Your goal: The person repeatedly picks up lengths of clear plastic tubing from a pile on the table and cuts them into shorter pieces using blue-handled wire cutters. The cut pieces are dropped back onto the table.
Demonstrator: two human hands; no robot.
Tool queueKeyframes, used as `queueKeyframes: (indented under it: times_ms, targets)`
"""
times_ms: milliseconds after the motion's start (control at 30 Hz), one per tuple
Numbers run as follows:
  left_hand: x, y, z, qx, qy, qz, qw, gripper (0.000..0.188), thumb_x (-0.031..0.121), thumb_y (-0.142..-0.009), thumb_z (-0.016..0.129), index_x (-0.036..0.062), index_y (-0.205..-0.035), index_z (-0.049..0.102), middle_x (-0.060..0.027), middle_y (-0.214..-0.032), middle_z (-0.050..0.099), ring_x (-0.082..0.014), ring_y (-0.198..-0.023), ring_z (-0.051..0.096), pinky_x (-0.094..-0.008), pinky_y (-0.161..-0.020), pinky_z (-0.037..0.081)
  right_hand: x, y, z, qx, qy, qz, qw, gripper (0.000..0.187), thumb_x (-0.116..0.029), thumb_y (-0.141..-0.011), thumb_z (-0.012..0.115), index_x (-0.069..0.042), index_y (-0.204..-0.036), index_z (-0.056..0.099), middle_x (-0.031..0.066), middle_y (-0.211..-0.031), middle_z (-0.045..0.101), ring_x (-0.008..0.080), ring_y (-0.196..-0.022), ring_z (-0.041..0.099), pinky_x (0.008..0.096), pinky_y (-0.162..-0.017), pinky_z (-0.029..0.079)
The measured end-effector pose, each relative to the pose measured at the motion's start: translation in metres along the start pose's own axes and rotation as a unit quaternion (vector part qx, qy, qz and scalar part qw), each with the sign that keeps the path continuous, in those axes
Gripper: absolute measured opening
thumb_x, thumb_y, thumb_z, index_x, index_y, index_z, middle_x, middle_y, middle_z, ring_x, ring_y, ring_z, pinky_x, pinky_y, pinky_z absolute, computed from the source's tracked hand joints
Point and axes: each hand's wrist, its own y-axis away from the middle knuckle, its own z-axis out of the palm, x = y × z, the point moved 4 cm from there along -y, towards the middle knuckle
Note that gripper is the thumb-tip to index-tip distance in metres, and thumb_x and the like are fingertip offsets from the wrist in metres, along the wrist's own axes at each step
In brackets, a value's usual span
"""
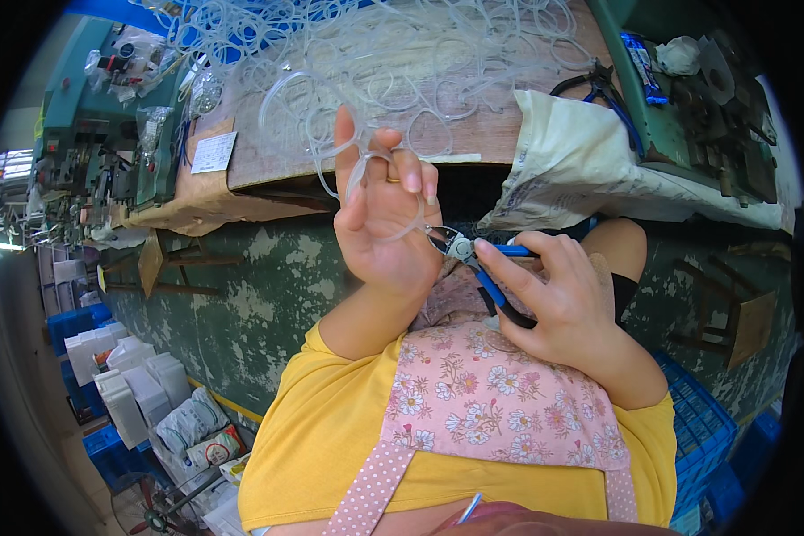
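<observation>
At centre frame, left fingers (408,170) are loosely holding tubing (364,163), right fingers (511,272) gripping pliers (462,248). Steadying the tubing should be keeping snips clean.

The head view (wide fisheye) looks steeply down, close over the hands (380,253).

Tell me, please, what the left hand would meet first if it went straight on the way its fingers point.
The left hand would probably meet the clear loops heaped on the table, though its height is unclear.
</observation>
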Motion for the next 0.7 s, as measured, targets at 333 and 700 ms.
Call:
queueKeyframes:
  times_ms: [333, 700]
  targets:
    - [0.0000, -0.0016, 0.0045, 0.005, -0.007, 0.017, 1.000, 0.067, 0.027, -0.090, 0.049, 0.0063, -0.150, 0.028, -0.0161, -0.122, 0.053, -0.0174, -0.080, 0.048, -0.0287, -0.071, 0.042, -0.0015, -0.0007, -0.0006, 0.010, 0.030, 0.000, 0.999, 0.081, -0.011, -0.059, 0.077, -0.022, -0.137, 0.055, 0.0127, -0.109, 0.049, 0.0303, -0.085, 0.051, 0.0402, -0.074, 0.045]
    - [0.0009, 0.0003, 0.0073, 0.015, -0.032, 0.025, 0.999, 0.069, 0.028, -0.089, 0.049, 0.0058, -0.151, 0.026, -0.0155, -0.121, 0.054, -0.0167, -0.079, 0.048, -0.0286, -0.070, 0.042, 0.0006, 0.0002, 0.0030, 0.001, -0.022, 0.010, 1.000, 0.084, -0.008, -0.060, 0.077, -0.022, -0.139, 0.053, 0.0133, -0.108, 0.050, 0.0312, -0.085, 0.052, 0.0414, -0.076, 0.046]
